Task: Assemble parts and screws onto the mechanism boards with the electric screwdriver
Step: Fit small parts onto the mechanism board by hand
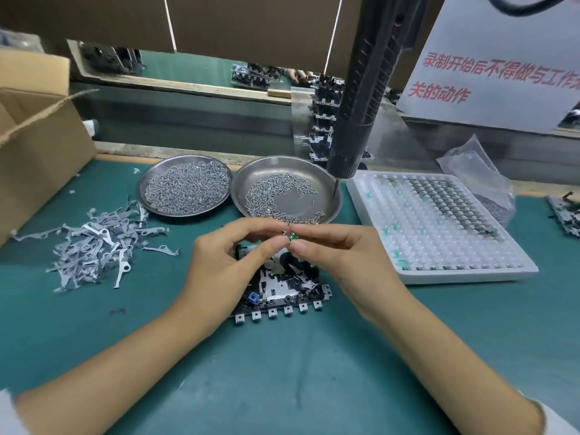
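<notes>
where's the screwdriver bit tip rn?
Head view, right of centre: the electric screwdriver hangs unheld, its bit tip over the right edge of the right screw dish, beside the white parts tray.

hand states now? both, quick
Left hand: fingertips pinched at a tiny metal piece, likely a screw.
Right hand: pinched shut on a small green part.

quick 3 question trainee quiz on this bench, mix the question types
1. True or false: the screwdriver is held in the right hand.
2. Which dish is fuller: the left dish or the right dish?
3. Multiple choice: the board lies A) in the tray B) on the mat below the hands C) in the box.

Key: 1 false, it hangs free, while both the right and left hand pinch a small green part. 2 left dish. 3 B.
</notes>
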`<state>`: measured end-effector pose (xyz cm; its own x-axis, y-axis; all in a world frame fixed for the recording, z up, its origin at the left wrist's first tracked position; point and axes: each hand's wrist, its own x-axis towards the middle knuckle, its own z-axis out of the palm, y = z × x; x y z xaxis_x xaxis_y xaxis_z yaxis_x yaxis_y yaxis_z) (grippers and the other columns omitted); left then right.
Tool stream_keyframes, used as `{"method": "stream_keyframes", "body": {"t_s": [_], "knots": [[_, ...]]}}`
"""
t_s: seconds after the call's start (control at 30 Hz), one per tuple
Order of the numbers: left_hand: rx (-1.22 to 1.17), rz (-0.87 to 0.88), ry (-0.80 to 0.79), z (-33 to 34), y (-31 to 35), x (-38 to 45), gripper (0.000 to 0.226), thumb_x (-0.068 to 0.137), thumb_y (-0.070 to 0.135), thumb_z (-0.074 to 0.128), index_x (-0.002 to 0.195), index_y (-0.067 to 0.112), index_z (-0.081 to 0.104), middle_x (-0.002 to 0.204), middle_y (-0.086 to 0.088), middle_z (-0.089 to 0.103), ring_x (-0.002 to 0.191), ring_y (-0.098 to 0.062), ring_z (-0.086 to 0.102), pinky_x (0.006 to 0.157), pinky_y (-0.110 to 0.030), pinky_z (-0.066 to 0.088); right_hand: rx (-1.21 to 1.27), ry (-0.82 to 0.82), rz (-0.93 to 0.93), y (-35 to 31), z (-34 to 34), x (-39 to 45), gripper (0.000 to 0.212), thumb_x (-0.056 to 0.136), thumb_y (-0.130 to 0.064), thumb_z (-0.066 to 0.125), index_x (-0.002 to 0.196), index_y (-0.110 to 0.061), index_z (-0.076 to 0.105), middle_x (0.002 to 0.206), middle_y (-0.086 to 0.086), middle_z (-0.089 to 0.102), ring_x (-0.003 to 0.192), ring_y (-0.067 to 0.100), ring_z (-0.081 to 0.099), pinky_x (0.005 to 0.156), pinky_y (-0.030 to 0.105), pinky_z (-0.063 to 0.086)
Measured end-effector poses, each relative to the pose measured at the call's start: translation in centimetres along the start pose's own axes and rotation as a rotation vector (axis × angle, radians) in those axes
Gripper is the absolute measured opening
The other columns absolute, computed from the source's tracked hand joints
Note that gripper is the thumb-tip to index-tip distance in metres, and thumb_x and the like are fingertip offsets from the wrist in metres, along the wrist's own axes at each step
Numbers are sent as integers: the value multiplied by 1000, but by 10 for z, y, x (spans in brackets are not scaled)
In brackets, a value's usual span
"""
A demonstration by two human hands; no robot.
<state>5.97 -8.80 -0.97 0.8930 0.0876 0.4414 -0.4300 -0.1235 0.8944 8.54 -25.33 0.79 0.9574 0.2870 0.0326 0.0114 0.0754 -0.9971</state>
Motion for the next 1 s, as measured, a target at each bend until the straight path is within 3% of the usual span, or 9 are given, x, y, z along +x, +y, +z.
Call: {"method": "stream_keyframes", "body": {"t_s": [0.37,0.47,0.57,0.63,0.83,1.0], "knots": [[36,4,-43,0,-3,1,16,76,21,69,90,27,72,91,7,73,85,-4,67,75,-11,48,20,15,-57,-1,3,-3,19,77,-1,72,90,-14,76,88,2,75,81,12,71,74,17,52],[66,18,-61,-1,-3,1,15,77,21,69,91,25,73,91,4,73,89,-9,67,80,-16,49,-78,31,-105,-2,3,-4,24,79,-2,72,97,-18,73,90,0,75,85,10,70,76,20,54],[45,51,-38,1,-2,1,16,76,15,71,91,21,73,88,-4,70,82,-8,66,70,-10,49,-231,29,-167,-2,2,-6,22,81,-8,73,100,-19,73,94,-4,74,91,7,68,82,22,54],[72,72,-21,0,-2,1,20,75,17,72,94,23,71,87,1,67,81,-6,64,70,-9,48,-277,10,-187,-2,2,-7,19,83,-11,72,100,-19,75,95,-7,74,94,6,67,83,20,52],[124,69,-37,-3,-2,1,30,72,29,73,100,34,65,88,6,64,82,-7,61,80,-16,46,-320,3,-245,1,0,-8,18,82,-13,74,89,-29,77,91,-5,74,89,19,68,83,42,55],[178,97,-93,-6,3,0,29,72,28,72,100,32,65,85,8,64,82,-4,60,81,-15,45,-326,-34,-303,3,-4,-7,20,80,-7,74,87,-25,77,87,-2,73,84,16,69,73,22,52]]}}
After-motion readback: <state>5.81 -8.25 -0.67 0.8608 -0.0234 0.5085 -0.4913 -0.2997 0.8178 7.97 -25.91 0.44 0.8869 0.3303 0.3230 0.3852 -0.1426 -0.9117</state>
